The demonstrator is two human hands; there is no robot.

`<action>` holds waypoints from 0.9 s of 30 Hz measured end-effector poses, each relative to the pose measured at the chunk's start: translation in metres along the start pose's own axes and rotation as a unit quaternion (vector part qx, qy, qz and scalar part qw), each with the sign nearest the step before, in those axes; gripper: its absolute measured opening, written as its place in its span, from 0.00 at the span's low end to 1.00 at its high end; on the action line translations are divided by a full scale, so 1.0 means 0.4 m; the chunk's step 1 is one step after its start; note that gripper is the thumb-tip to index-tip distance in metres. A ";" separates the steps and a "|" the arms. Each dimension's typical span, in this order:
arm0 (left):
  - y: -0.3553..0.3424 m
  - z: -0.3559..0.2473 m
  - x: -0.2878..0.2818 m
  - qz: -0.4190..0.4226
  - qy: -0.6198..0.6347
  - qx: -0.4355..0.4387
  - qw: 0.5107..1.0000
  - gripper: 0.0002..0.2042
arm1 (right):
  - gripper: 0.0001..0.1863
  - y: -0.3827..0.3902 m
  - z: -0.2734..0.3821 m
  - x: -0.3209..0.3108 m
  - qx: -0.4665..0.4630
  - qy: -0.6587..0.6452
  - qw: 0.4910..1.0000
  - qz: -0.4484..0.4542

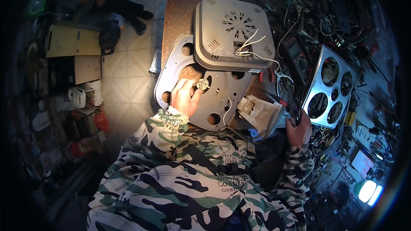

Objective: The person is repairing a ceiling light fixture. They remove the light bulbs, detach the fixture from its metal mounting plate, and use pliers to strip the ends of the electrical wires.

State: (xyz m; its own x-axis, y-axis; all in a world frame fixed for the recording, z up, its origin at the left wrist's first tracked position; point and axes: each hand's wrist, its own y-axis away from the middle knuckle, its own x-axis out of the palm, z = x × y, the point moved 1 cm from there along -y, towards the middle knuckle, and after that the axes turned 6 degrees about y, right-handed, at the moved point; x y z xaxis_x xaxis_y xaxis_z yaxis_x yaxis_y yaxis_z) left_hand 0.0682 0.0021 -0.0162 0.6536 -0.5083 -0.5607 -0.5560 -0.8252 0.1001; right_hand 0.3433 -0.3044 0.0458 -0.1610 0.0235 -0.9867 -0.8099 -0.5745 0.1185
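Observation:
My left hand (pixel 185 96) rests on a flat grey metal plate with round holes (pixel 224 92), its fingers pinching a small white round part (pixel 202 84) mounted on the plate. A grey plastic appliance housing with vent slots (pixel 227 32) lies on the far part of the plate, white wires (pixel 250 45) coming out of its opening. My right hand (pixel 299 129) is off to the right, closed around a dark tool with a red-tipped probe (pixel 280 102). A folded piece of cardboard (pixel 259 111) lies between my hands.
A brown workbench (pixel 177 13) carries the plate. A shiny metal panel with several round holes (pixel 327 87) leans at the right, amid tangled wires and a multimeter (pixel 295 53). Left, on the tiled floor (pixel 128 81), are boxes and clutter; another person's legs (pixel 128 6) show at the top.

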 end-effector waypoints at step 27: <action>-0.001 0.089 -0.016 -0.037 -0.003 -0.027 0.999 0.12 | 0.14 -0.155 -0.086 0.195 -0.131 -0.094 0.985 -0.059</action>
State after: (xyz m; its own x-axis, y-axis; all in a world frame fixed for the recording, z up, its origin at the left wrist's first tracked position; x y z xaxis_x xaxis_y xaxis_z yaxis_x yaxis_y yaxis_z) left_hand 0.0460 0.0146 -0.0418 0.6883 -0.4437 -0.5739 -0.4770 -0.8729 0.1029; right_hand 0.4004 -0.2952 -0.0424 -0.1955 0.2397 -0.9510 -0.6599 -0.7494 -0.0533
